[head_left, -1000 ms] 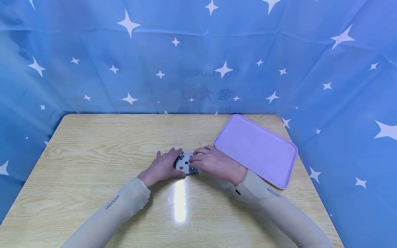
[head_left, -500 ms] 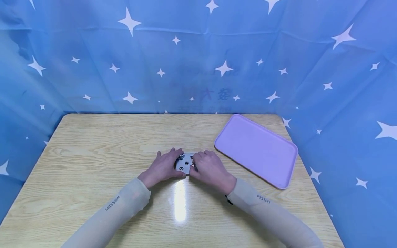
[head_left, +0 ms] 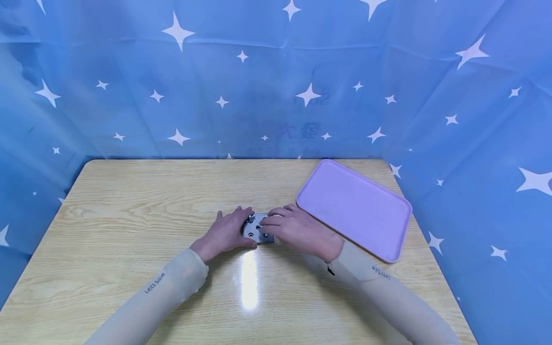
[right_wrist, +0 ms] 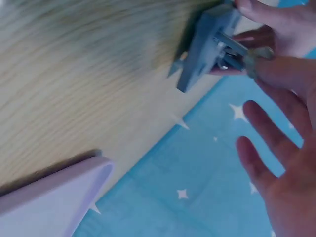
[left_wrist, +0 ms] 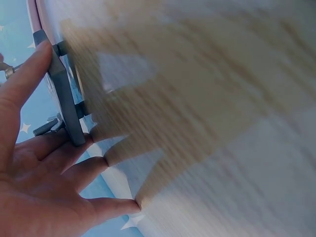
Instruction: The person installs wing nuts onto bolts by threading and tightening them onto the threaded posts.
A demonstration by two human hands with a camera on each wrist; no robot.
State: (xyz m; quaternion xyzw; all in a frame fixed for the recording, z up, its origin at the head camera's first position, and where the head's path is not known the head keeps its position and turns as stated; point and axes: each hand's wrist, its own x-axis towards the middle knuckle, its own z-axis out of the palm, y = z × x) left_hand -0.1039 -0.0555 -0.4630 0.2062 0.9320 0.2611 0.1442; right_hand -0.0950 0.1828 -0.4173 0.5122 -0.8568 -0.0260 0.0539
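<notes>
A small grey metal plate (head_left: 261, 239) with several round holes sits on the table in the head view. My left hand (head_left: 226, 233) grips its left side, thumb on the near edge and fingers at the far edge. Over its right half, my right hand (head_left: 302, 232) pinches a small wing nut (right_wrist: 257, 58) between thumb and index finger, on a bolt rising from the plate. Its other fingers are spread loosely. A second threaded bolt (left_wrist: 45, 127) stands near my left fingers. Short dark legs (left_wrist: 81, 108) show under the plate. Fingers partly hide the pinched wing nut.
A purple tray (head_left: 358, 206) lies slanted at the right of the wooden table (head_left: 151, 191), close to my right forearm. A blue curtain (head_left: 276, 72) with white stars hangs behind the table and along its sides.
My right hand first turned inward, its thumb coming to the plate's near side, then rolled back to about its earlier pose. My left hand and the plate stayed in place.
</notes>
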